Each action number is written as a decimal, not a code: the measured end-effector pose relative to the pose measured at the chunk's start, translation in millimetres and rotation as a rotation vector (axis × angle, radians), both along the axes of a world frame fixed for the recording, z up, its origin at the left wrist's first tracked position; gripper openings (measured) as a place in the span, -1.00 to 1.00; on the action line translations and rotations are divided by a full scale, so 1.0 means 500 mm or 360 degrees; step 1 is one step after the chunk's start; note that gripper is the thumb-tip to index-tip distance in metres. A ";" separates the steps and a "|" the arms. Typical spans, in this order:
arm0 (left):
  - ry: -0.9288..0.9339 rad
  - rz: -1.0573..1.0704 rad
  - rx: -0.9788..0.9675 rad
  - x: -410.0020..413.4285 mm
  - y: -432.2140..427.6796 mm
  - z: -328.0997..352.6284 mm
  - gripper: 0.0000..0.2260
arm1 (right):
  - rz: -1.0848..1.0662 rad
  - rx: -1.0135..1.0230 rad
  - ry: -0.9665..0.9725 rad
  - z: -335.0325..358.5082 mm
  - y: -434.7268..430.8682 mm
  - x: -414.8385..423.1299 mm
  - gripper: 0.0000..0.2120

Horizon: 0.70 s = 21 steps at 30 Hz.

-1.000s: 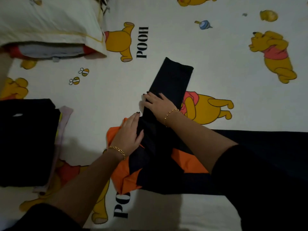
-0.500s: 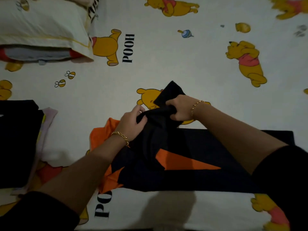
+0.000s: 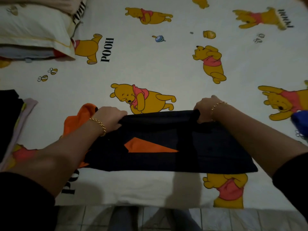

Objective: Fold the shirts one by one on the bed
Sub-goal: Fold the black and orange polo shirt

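A cream pillow [image 3: 30, 29] with yellow piping lies at 10 o'clock, resting on a flat grey and red cloth [image 3: 28, 53]. A bright blue fabric item [image 3: 300, 120], cut off by the edge, sits at 3 o'clock. Pale floor tiles [image 3: 93, 217] run along 6 o'clock.

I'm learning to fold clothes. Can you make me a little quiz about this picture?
1. True or false: the left hand and the right hand both grip the shirt's far edge.
2. Which colour patch shows on the black shirt? A green, B orange, C pink.
3. Fill in: the pillow lies at the bed's far ____ corner.
Key: 1 true; 2 B; 3 left.
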State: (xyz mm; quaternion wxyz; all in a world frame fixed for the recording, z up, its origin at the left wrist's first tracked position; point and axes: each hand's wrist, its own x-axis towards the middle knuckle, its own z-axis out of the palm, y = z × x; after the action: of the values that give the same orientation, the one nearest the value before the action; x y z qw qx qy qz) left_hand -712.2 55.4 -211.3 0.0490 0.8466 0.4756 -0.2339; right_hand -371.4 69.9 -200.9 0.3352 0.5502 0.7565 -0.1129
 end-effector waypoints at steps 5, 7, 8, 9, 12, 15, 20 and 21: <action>-0.0167 0.0108 0.0416 -0.035 -0.067 -0.019 -0.85 | 0.0243 0.0843 0.0045 -0.001 -0.068 0.088 -0.86; -0.0403 0.0054 0.0553 -0.044 -0.104 -0.046 -0.79 | 0.0320 0.1010 0.0127 -0.020 -0.115 0.105 -0.71; -0.0386 0.0036 0.0509 -0.045 -0.124 -0.057 -0.73 | 0.0305 0.0905 0.0094 -0.038 -0.142 0.111 -0.66; -0.0311 0.0016 0.0419 -0.043 -0.144 -0.073 -0.71 | 0.0268 0.0735 0.0016 -0.059 -0.173 0.113 -0.59; -0.0124 -0.0049 0.0258 -0.043 -0.201 -0.116 -0.71 | 0.0107 0.0309 -0.0072 -0.111 -0.251 0.109 -0.39; -0.0180 -0.0133 0.0264 -0.044 -0.228 -0.131 -0.72 | 0.0020 0.0304 0.0163 -0.122 -0.279 0.096 -0.39; -0.0186 0.0092 -0.0075 -0.033 -0.234 -0.119 -0.88 | -0.0021 0.0151 0.0177 -0.120 -0.274 0.077 -0.58; -0.0212 0.0161 -0.0158 -0.037 -0.237 -0.121 -0.89 | -0.0040 0.0029 0.0178 -0.120 -0.276 0.077 -0.64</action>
State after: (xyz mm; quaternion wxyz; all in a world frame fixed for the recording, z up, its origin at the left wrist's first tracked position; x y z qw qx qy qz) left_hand -730.5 -63.1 -271.8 0.1342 0.8317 0.5013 -0.1975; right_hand -332.9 -68.0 -260.8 0.2859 0.5555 0.7680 -0.1409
